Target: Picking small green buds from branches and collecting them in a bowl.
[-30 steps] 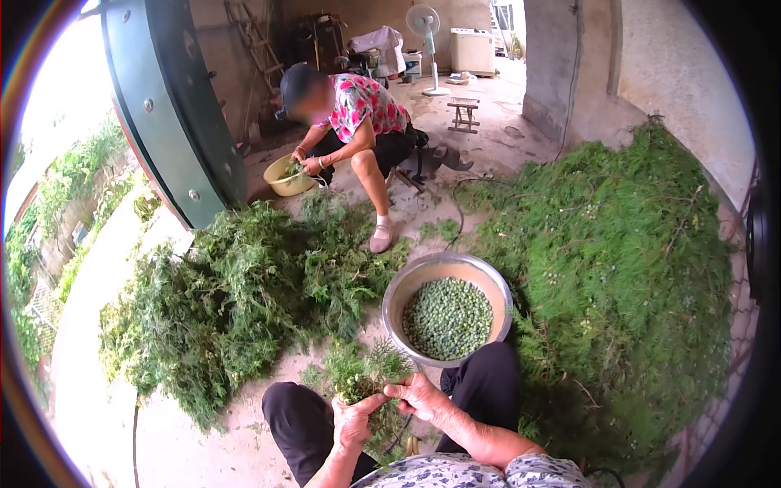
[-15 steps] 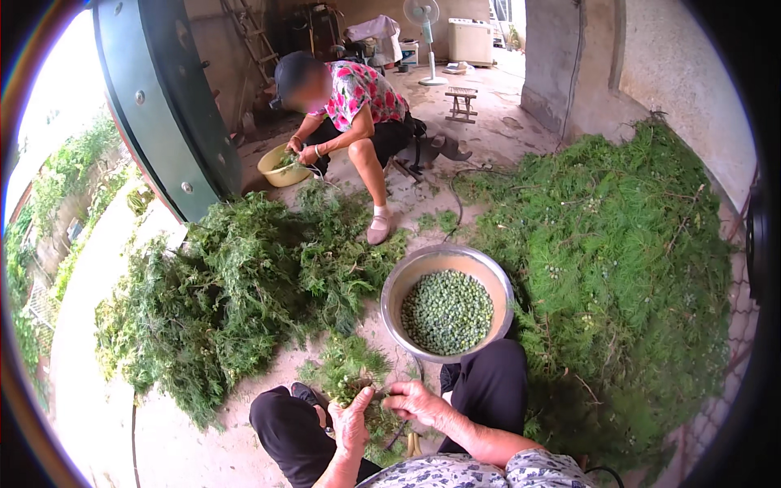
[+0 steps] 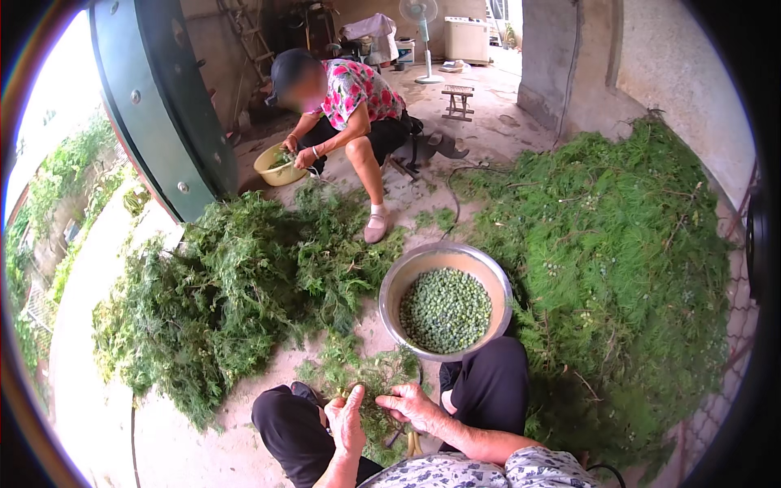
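My left hand (image 3: 347, 423) is closed with its thumb up, gripping a leafy evergreen sprig (image 3: 376, 379) whose green foliage spreads out beyond the fingers. Just to its right, my right hand (image 3: 413, 408) has its fingertips pinched together at the edge of that foliage; whatever is between them is too small to make out. Beyond my right knee stands a wide metal basin (image 3: 508, 285), partly filled with small round green berries (image 3: 446, 311).
Cut evergreen branches form a large heap (image 3: 610, 244) on the right and another heap (image 3: 220, 301) on the left. Across from me, a seated person (image 3: 358, 106) bends over a yellow basin (image 3: 281, 176), handling greenery. Behind are a small stool (image 3: 458, 102) and a standing fan (image 3: 425, 41).
My hands have moved slightly apart, and the sprig's foliage now spreads farther right, toward the basin. The person opposite has lowered their hands a little over the yellow basin.
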A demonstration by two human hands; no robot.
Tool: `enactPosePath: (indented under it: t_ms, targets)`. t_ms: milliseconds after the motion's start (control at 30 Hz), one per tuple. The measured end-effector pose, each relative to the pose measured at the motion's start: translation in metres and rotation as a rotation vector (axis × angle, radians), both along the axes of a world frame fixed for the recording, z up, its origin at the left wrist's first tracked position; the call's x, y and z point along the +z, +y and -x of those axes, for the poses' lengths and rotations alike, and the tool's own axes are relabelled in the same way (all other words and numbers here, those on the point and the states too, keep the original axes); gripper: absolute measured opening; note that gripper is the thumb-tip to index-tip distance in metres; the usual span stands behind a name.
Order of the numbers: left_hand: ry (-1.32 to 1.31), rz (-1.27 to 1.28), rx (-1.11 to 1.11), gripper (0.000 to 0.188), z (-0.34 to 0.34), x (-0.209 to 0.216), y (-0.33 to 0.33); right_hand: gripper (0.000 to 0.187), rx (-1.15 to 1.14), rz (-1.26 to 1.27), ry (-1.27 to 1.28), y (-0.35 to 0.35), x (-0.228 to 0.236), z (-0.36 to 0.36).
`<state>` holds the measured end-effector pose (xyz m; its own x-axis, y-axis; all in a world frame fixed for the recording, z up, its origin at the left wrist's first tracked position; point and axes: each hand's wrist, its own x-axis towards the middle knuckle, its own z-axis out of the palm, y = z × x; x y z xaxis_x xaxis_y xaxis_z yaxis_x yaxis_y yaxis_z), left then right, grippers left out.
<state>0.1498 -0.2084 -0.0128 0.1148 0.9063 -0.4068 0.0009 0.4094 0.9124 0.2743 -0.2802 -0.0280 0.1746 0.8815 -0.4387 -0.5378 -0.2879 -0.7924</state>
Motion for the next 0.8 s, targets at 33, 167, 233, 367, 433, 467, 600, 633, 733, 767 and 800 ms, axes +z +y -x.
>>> enactPosePath:
  t_ms: [33,167,233,367,433,467,600,633,733,767,800]
  targets:
    - [0.000,0.001,-0.003,0.035,-0.001,0.001,0.000,0.020,0.001,-0.004,-0.047,-0.001,0.000,-0.001]
    - [-0.057,-0.380,-0.037,0.043,0.002,-0.014,0.001,0.024,-0.182,-0.017,0.035,0.004,0.004,-0.004]
    - [-0.042,-0.348,-0.145,0.041,0.000,-0.006,0.002,0.018,-0.169,-0.039,0.054,0.002,0.003,-0.009]
    - [0.135,0.007,-0.121,0.034,0.000,-0.003,-0.006,0.016,-0.036,-0.047,0.169,-0.001,0.000,-0.003]
    - [0.036,0.005,-0.090,0.027,-0.003,-0.002,-0.006,0.016,-0.032,-0.042,0.157,-0.001,0.000,-0.001]
    - [-0.063,0.004,-0.058,0.024,-0.004,-0.001,-0.006,0.016,-0.032,-0.043,0.158,-0.001,0.001,-0.002]
    - [-0.204,-0.017,0.077,0.018,-0.014,0.007,-0.010,0.017,0.009,-0.047,0.107,-0.001,0.001,-0.003]
    - [-0.204,-0.018,0.077,0.018,-0.011,0.003,-0.008,0.017,0.012,-0.057,0.108,-0.001,0.000,-0.003]
    - [-0.299,-0.034,-0.089,0.013,-0.003,-0.005,-0.003,0.018,-0.054,-0.013,0.101,0.002,-0.005,-0.001]
    - [-0.292,-0.062,-0.082,0.014,-0.005,-0.004,-0.004,0.018,-0.054,-0.013,0.101,0.003,-0.006,-0.001]
    - [-0.286,-0.089,-0.075,0.016,-0.006,-0.001,-0.005,0.018,-0.051,-0.014,0.083,0.003,-0.007,-0.002]
